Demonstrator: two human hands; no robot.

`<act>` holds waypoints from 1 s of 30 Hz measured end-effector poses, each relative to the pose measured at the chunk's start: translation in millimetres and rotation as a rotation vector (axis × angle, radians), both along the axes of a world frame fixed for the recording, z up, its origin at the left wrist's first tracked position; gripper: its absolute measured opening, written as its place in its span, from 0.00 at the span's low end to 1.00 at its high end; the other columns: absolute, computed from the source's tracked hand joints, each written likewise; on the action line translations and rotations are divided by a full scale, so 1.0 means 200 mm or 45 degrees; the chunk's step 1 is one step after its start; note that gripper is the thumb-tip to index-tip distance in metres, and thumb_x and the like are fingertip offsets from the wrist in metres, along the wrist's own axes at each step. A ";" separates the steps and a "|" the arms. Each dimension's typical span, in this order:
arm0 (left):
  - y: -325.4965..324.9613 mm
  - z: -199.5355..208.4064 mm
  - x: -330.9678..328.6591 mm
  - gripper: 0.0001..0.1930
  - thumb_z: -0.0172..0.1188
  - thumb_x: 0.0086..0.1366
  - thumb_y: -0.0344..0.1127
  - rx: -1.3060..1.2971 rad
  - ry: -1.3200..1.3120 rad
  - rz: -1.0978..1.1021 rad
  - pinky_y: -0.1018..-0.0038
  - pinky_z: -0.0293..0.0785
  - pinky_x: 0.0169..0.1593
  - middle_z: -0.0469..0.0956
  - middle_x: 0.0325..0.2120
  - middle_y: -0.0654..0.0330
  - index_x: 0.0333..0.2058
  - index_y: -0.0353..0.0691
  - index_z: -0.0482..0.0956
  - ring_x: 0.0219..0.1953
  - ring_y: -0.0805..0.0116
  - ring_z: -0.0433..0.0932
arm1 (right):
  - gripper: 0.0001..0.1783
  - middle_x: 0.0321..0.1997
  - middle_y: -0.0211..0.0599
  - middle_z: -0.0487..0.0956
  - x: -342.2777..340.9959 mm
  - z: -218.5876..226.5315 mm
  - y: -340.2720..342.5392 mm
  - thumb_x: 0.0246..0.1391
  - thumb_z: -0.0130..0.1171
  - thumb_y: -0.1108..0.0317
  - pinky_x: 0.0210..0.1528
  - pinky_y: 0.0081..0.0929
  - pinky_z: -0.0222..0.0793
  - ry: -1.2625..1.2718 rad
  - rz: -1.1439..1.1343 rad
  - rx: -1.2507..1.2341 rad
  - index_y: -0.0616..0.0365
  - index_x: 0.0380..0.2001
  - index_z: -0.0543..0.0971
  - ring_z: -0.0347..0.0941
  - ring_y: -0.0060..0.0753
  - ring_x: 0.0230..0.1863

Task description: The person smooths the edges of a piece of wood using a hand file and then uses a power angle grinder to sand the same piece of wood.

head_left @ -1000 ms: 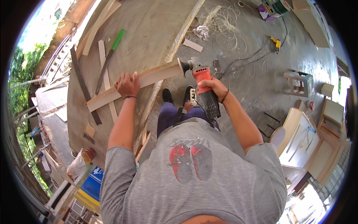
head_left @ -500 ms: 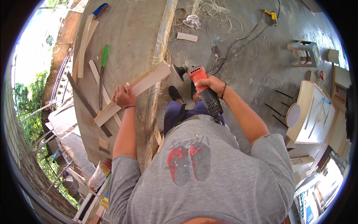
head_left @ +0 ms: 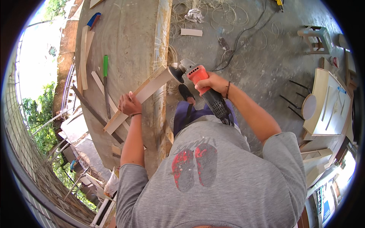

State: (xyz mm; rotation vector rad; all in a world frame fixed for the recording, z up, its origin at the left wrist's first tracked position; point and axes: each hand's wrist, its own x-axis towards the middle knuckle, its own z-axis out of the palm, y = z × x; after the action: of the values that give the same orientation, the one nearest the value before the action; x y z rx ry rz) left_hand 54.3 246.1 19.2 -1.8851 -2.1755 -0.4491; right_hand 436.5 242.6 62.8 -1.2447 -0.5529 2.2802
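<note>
My left hand (head_left: 129,103) grips a flat wooden board (head_left: 154,86), pale on its face with a brown edge, near its lower-left end. The board slants up to the right across the work table (head_left: 131,45). In my right hand (head_left: 213,84) is an angle grinder (head_left: 198,76) with an orange-red front and a black rear body, the fingers wrapped round it. Its round dark disc (head_left: 176,75) is at the board's upper-right end and seems to touch it.
On the table lie a green-handled tool (head_left: 105,66), a blue-handled saw (head_left: 93,21), a dark strip (head_left: 91,108) and several wood strips. A power cord (head_left: 236,43), tangled wire (head_left: 224,15) and an offcut (head_left: 191,32) are on the floor. Stools (head_left: 316,40) stand at right.
The grinder has tilted and its disc has come closer against the board's end. My left hand keeps its hold on the board. The whole view has shifted a little.
</note>
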 end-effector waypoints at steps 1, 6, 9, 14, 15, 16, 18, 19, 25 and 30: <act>0.00 0.01 0.01 0.20 0.47 0.64 0.50 -0.002 -0.003 -0.001 0.61 0.61 0.43 0.72 0.24 0.60 0.20 0.43 0.71 0.34 0.55 0.73 | 0.26 0.32 0.35 0.73 0.00 0.01 0.01 0.39 0.66 0.67 0.31 0.25 0.74 -0.004 0.002 0.002 0.62 0.43 0.70 0.73 0.25 0.28; 0.00 0.01 0.02 0.21 0.46 0.65 0.51 -0.010 0.011 -0.006 0.61 0.61 0.42 0.72 0.24 0.58 0.21 0.42 0.72 0.34 0.53 0.73 | 0.27 0.33 0.35 0.73 0.00 0.04 0.02 0.38 0.67 0.67 0.30 0.24 0.73 -0.025 0.013 -0.010 0.62 0.44 0.70 0.73 0.25 0.28; 0.00 0.02 0.02 0.21 0.45 0.66 0.51 -0.011 0.011 -0.017 0.60 0.61 0.42 0.72 0.24 0.58 0.22 0.42 0.72 0.34 0.52 0.73 | 0.28 0.33 0.35 0.74 0.02 0.02 -0.02 0.38 0.67 0.66 0.31 0.24 0.73 -0.086 0.025 -0.001 0.63 0.45 0.70 0.73 0.25 0.29; 0.00 0.03 0.03 0.22 0.43 0.67 0.51 -0.024 0.011 -0.029 0.59 0.61 0.42 0.73 0.25 0.56 0.23 0.41 0.73 0.35 0.51 0.73 | 0.30 0.35 0.36 0.75 0.05 -0.02 -0.10 0.38 0.68 0.66 0.31 0.24 0.73 -0.120 0.043 -0.010 0.64 0.46 0.71 0.73 0.25 0.30; 0.01 0.02 0.02 0.22 0.43 0.67 0.52 -0.025 0.018 -0.031 0.59 0.61 0.42 0.73 0.25 0.56 0.23 0.41 0.73 0.35 0.51 0.73 | 0.30 0.35 0.36 0.75 0.05 -0.02 -0.11 0.37 0.68 0.66 0.31 0.24 0.73 -0.120 0.034 -0.009 0.64 0.45 0.71 0.73 0.25 0.30; 0.01 0.02 0.01 0.22 0.43 0.67 0.52 -0.025 0.025 -0.032 0.59 0.61 0.42 0.73 0.25 0.56 0.23 0.41 0.73 0.35 0.51 0.73 | 0.29 0.34 0.36 0.75 0.05 -0.02 -0.11 0.37 0.68 0.66 0.31 0.24 0.73 -0.119 0.026 -0.008 0.64 0.45 0.71 0.73 0.25 0.30; 0.01 0.02 0.01 0.22 0.43 0.67 0.52 -0.021 0.036 -0.033 0.59 0.61 0.42 0.73 0.25 0.56 0.23 0.41 0.73 0.35 0.50 0.73 | 0.29 0.34 0.36 0.75 0.05 -0.01 -0.11 0.37 0.68 0.66 0.31 0.23 0.73 -0.106 0.016 -0.011 0.63 0.45 0.71 0.73 0.25 0.30; 0.01 0.02 0.02 0.23 0.43 0.67 0.52 -0.017 0.040 -0.032 0.58 0.61 0.42 0.73 0.25 0.56 0.23 0.41 0.73 0.35 0.50 0.73 | 0.29 0.35 0.36 0.75 0.05 0.02 -0.10 0.37 0.68 0.66 0.31 0.23 0.73 -0.093 0.015 -0.016 0.63 0.45 0.71 0.73 0.25 0.30; 0.00 0.01 0.01 0.22 0.43 0.67 0.51 -0.043 0.033 -0.030 0.58 0.61 0.42 0.73 0.26 0.55 0.23 0.41 0.73 0.35 0.50 0.73 | 0.28 0.34 0.34 0.75 0.02 0.01 -0.06 0.38 0.68 0.66 0.32 0.22 0.71 -0.079 0.009 0.020 0.61 0.45 0.71 0.73 0.23 0.31; 0.00 0.01 0.01 0.22 0.43 0.67 0.51 -0.035 0.043 -0.031 0.58 0.61 0.42 0.74 0.27 0.55 0.24 0.40 0.74 0.36 0.50 0.73 | 0.27 0.34 0.33 0.75 0.00 0.02 -0.01 0.39 0.67 0.66 0.33 0.23 0.70 -0.022 0.015 0.022 0.59 0.45 0.73 0.72 0.23 0.31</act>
State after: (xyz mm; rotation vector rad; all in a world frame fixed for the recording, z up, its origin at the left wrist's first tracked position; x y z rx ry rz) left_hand 55.8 246.4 21.5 -1.9213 -2.1504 -0.3904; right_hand 437.1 240.7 66.5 -1.2574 -0.5861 2.2715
